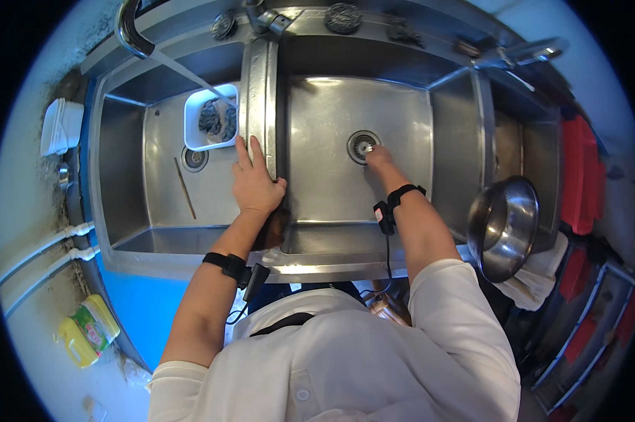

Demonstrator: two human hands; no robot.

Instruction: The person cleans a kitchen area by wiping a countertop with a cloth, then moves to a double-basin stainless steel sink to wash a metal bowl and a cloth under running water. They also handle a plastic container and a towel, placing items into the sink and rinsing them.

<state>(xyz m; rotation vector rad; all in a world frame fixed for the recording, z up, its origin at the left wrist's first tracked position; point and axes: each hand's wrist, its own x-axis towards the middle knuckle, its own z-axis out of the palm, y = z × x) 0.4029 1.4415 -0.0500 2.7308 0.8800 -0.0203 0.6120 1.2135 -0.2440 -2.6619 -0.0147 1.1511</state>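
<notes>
My left hand (257, 182) rests with spread fingers on the steel divider between two sink basins, its fingertips close to a white plastic tub (189, 124). Dark grey clumps (210, 117), perhaps scouring pads, lie inside the tub, and water from the faucet (133, 34) runs into it. In the middle basin (322, 184), my right hand (380, 157) reaches down to the drain strainer (357, 146). Its fingertips meet the strainer's right side; whether they grip it is hidden. A brown rounded object (273, 232) sits partly under my left wrist.
A thin stick (184, 187) lies in the left basin beside its drain (195, 159). Steel scourers (343, 18) sit along the back ledge near a faucet lever (280, 24). At right, a steel bowl (523, 232) leans over the sink edge by a white cloth (541, 277) and red plastic bins (578, 174).
</notes>
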